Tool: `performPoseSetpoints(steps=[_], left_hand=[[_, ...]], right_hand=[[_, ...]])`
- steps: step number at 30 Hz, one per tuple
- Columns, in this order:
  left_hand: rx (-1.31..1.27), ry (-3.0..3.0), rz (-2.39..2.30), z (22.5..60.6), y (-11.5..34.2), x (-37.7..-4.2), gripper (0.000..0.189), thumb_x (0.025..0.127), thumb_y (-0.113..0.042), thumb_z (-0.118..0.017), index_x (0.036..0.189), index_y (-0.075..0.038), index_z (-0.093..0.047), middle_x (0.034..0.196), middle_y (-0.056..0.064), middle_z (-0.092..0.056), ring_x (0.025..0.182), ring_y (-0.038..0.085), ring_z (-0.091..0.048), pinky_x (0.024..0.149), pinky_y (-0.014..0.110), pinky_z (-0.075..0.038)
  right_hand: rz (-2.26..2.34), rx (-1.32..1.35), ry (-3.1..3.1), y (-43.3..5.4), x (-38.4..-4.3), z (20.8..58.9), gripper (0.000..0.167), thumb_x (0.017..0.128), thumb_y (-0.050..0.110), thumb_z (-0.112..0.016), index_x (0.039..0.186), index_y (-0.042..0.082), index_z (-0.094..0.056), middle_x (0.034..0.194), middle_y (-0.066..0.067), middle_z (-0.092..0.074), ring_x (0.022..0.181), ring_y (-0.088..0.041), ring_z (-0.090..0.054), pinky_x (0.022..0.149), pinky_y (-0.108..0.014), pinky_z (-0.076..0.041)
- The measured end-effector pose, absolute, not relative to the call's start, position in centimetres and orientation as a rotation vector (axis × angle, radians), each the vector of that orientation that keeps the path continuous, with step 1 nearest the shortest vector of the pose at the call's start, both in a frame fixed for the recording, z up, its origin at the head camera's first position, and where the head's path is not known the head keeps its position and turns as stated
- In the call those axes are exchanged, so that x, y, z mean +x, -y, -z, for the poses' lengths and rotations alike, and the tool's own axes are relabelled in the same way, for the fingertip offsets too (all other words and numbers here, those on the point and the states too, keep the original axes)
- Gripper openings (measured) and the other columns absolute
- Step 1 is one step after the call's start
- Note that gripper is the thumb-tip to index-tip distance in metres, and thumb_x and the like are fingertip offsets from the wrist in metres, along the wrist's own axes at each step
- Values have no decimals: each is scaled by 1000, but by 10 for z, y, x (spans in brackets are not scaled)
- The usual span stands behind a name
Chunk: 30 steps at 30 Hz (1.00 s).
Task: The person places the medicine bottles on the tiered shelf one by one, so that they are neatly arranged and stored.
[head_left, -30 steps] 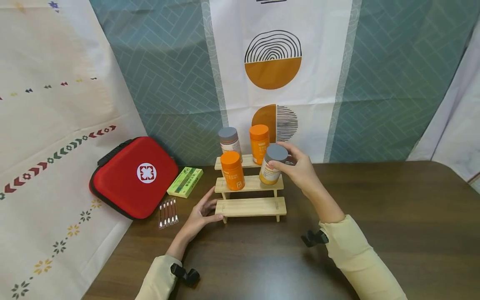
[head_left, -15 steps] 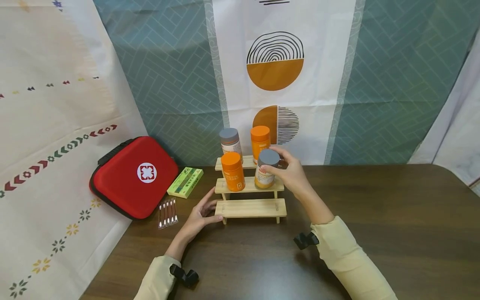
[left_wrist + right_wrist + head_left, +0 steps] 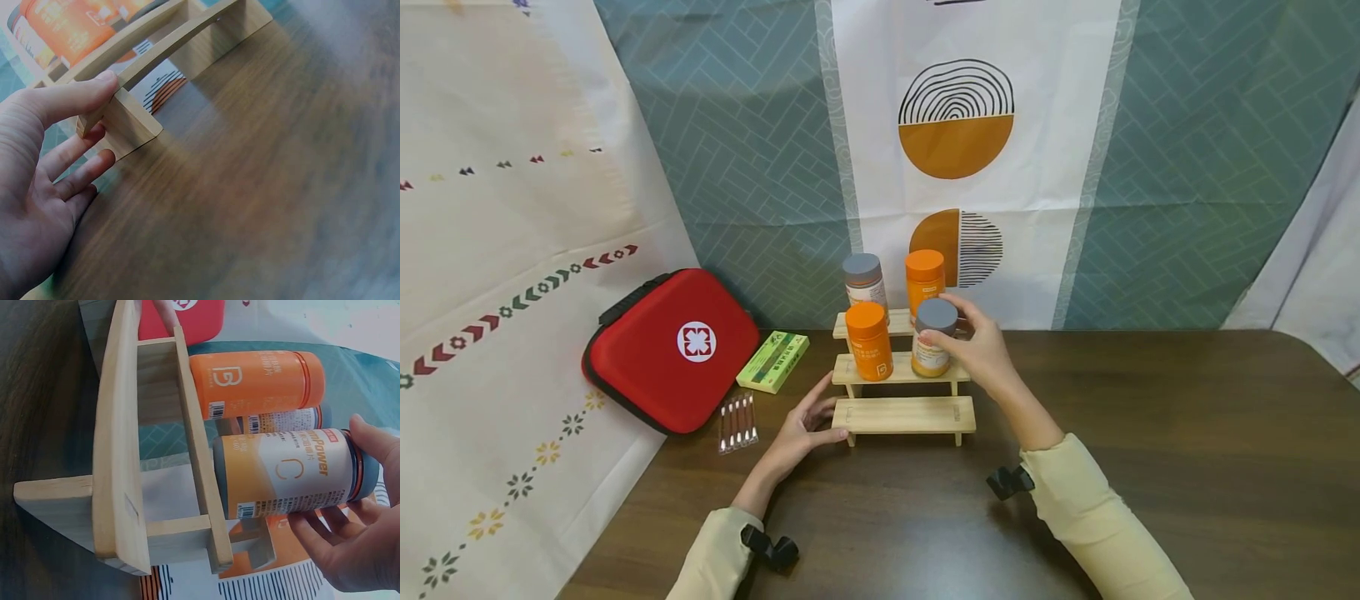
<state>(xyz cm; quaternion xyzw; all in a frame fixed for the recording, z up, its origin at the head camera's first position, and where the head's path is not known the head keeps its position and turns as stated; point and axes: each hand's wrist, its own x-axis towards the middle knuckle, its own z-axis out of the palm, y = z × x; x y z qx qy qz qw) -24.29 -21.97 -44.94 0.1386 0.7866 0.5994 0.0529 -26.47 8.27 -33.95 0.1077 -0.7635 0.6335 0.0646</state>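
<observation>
A stepped wooden display stand has three tiers. My left hand grips the left end of its lowest tier, thumb on the upper edge and fingertips beneath, as the left wrist view shows. My right hand holds a grey-capped supplement bottle by its cap, between thumb and fingers. That bottle stands upright on the right of the middle tier, its base against the board. Beside it on the left is an orange bottle. On the top tier stand another grey-capped bottle and a second orange bottle, both partly hidden.
Left of the stand lie a red first-aid case, a green and yellow box and a pack of cotton swabs. A patterned cloth hangs behind the dark wooden table.
My right hand has brought the grey-capped bottle left and down onto the middle tier, near the orange bottle. Over the last half second it has hardly moved. The left hand keeps its hold.
</observation>
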Motion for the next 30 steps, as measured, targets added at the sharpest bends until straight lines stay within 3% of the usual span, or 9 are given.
performPoseSetpoints(steps=[7, 19, 30], left_hand=[[391, -2401, -1817, 449, 220, -243, 95, 82, -4, -76, 157, -25, -21, 144, 22, -51, 127, 36, -53, 113, 56, -31], [412, -2391, -1815, 451, 220, -243, 95, 82, -7, -76, 157, -25, -21, 143, 22, -52, 127, 36, -53, 112, 56, -33], [403, -2386, -1824, 452, 221, -243, 94, 82, -6, -76, 156, -27, -22, 143, 21, -52, 127, 36, -52, 113, 55, -31]], right_hand=[[-1802, 365, 2294, -76, -262, 341, 67, 86, 20, -75, 145, 13, -45, 136, -20, -53, 118, -36, -59, 99, -47, -49], [-1757, 309, 2271, -71, -261, 347, 67, 87, 22, -75, 146, 16, -44, 130, -21, -58, 109, -34, -63, 92, -42, -51], [-1792, 317, 2237, -68, -261, 350, 67, 89, 23, -73, 147, 15, -42, 137, -20, -53, 120, -35, -58, 100, -47, -48]])
